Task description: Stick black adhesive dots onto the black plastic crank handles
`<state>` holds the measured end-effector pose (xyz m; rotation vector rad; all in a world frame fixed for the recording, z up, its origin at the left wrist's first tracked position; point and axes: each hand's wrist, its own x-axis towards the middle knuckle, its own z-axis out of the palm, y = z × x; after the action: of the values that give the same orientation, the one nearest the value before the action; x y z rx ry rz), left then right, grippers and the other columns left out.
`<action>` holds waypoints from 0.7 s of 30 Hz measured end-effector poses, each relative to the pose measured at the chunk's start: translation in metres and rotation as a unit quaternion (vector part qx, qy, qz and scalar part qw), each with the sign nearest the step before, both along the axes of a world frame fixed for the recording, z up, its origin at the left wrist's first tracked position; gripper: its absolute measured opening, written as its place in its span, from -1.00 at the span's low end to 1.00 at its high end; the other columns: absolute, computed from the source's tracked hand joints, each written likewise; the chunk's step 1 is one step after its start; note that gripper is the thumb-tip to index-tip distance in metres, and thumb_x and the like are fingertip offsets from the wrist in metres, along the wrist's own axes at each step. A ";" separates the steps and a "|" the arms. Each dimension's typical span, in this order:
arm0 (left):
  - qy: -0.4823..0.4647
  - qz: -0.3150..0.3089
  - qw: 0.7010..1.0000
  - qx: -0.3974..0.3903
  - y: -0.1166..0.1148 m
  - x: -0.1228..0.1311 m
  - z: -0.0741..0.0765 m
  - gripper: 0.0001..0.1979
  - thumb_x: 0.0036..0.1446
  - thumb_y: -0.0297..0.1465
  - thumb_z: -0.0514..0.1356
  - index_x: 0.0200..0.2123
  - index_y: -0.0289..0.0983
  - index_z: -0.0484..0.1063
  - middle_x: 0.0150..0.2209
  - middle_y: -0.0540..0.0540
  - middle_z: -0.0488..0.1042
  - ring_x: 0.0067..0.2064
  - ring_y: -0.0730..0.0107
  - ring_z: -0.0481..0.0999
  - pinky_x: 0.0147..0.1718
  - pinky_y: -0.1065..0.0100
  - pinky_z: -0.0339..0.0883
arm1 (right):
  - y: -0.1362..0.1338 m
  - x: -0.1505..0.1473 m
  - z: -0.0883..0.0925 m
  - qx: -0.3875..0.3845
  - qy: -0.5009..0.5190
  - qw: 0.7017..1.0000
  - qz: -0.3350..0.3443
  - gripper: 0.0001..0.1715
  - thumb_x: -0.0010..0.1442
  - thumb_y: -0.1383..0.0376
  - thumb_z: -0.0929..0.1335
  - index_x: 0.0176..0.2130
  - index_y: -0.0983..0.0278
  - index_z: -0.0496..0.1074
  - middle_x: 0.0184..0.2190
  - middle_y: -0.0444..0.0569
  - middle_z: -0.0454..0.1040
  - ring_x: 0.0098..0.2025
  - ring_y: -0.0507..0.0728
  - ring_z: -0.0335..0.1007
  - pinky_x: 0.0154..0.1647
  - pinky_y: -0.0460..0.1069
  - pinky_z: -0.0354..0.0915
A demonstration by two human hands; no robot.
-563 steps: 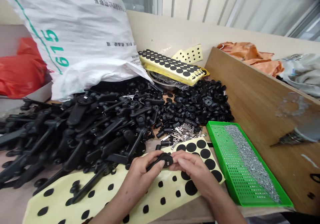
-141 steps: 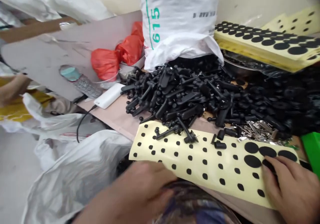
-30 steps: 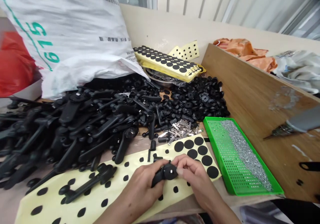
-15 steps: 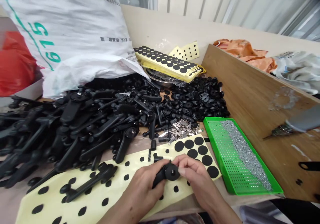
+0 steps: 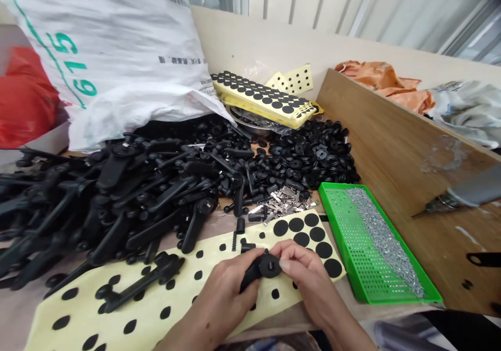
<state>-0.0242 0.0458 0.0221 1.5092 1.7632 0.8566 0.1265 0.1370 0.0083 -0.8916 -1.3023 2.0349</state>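
Upper left: white sack (image 5: 133, 43) with green numerals and a green line; far left, red bag (image 5: 25, 100). Lower centre: held part (image 5: 250, 277), black; pale yellow sticker sheet (image 5: 180, 299), patterned with black dots and larger black discs. Right: bright green tray (image 5: 352, 257), silver-grey metal pieces (image 5: 383, 241). Upper right: orange bag (image 5: 385, 82).

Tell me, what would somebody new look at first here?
Probably the huge heap of black parts across the left and middle, with the big white sack marked 615 behind it. Then the bright green tray of silvery bits on the right. In front, the left hand holds a black piece above a dotted yellow sheet.
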 end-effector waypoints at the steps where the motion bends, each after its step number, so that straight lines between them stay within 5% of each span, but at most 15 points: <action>1: 0.000 -0.003 1.000 0.004 0.000 0.001 0.000 -0.67 -0.01 -0.60 0.02 -0.22 -0.13 0.37 -0.36 0.12 0.51 -0.29 0.40 0.51 -0.31 0.49 0.27 | 0.000 0.000 0.000 0.002 -0.003 1.000 0.000 -0.85 -0.08 0.29 0.41 -0.59 0.27 0.38 -0.32 -0.04 0.40 -0.26 0.14 0.22 -0.23 -0.03 0.12; 12: 0.009 0.004 1.000 0.021 -0.002 0.001 -0.002 -0.55 -0.03 -0.59 0.04 -0.07 -0.13 0.36 -0.25 0.08 0.55 -0.29 0.37 0.53 -0.31 0.46 0.32 | 0.000 0.001 -0.004 0.025 -0.014 1.000 0.008 -0.87 -0.05 0.30 0.40 -0.57 0.26 0.39 -0.32 -0.05 0.41 -0.24 0.14 0.26 -0.21 -0.04 0.15; 21: 0.004 0.005 0.999 0.033 -0.003 0.002 -0.005 -0.61 -0.01 -0.58 0.05 -0.13 -0.11 0.38 -0.30 0.12 0.55 -0.34 0.41 0.53 -0.36 0.49 0.34 | 0.000 0.001 -0.003 0.041 -0.023 0.999 0.017 -0.85 -0.04 0.29 0.40 -0.57 0.26 0.38 -0.34 -0.07 0.42 -0.25 0.13 0.27 -0.21 -0.03 0.16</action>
<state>-0.0227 0.0424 0.0173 1.5493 1.7640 0.9233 0.1275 0.1367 0.0057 -0.8893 -1.4242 1.9820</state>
